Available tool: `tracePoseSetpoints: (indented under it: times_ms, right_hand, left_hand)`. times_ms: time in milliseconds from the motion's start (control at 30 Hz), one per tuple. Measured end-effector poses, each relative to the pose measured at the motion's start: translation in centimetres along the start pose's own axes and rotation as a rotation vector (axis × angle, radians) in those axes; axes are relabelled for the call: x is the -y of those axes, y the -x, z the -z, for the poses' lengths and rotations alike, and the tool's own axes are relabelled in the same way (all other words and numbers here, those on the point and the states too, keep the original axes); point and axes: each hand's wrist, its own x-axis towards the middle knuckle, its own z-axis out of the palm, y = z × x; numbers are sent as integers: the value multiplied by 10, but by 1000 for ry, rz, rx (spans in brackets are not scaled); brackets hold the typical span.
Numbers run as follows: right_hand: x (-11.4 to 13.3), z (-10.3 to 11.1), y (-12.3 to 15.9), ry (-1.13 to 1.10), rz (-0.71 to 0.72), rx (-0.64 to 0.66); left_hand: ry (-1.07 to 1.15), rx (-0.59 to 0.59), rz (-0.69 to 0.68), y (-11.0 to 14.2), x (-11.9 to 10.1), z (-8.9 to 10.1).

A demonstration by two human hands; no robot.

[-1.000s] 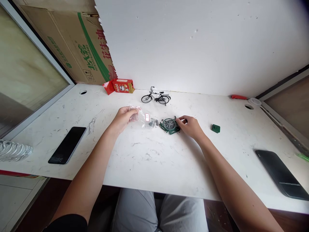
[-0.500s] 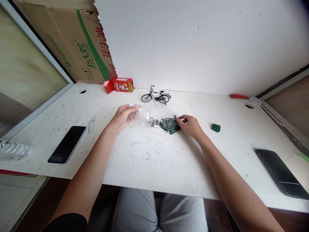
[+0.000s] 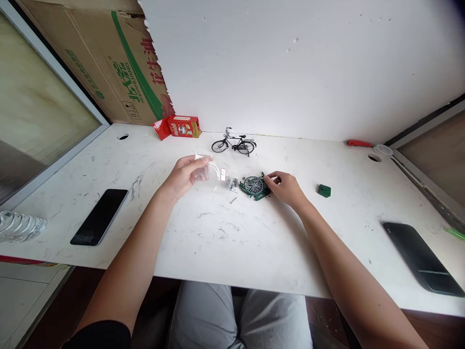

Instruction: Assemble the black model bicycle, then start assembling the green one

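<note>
Between the thumb and fingers of my left hand is a clear plastic bag with a small white and red label. Small metallic parts sit at the bag's right end, and a thin pin lies on the table just below them. My right hand pinches the right edge of a bundle of green model bicycle parts, which includes a spoked wheel. Behind both hands a black model bicycle stands upright on the table.
A small green block lies to the right. One phone rests at left, and a larger black device at right. A red carton and a red-handled cutter are near the back wall. Ribbed clear plastic sits far left.
A thin pin now shows on the table below the bag's right end, and the small parts there have shifted. Both hands keep nearly the same places and grips.
</note>
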Motion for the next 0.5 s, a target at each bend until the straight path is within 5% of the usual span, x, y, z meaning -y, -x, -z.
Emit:
tracePoseSetpoints:
  times_ms: [500]
  right_hand:
    - [-1,1,-1,-18,2,-109]
  left_hand:
    - [91,-73,-88,-6,-2,12]
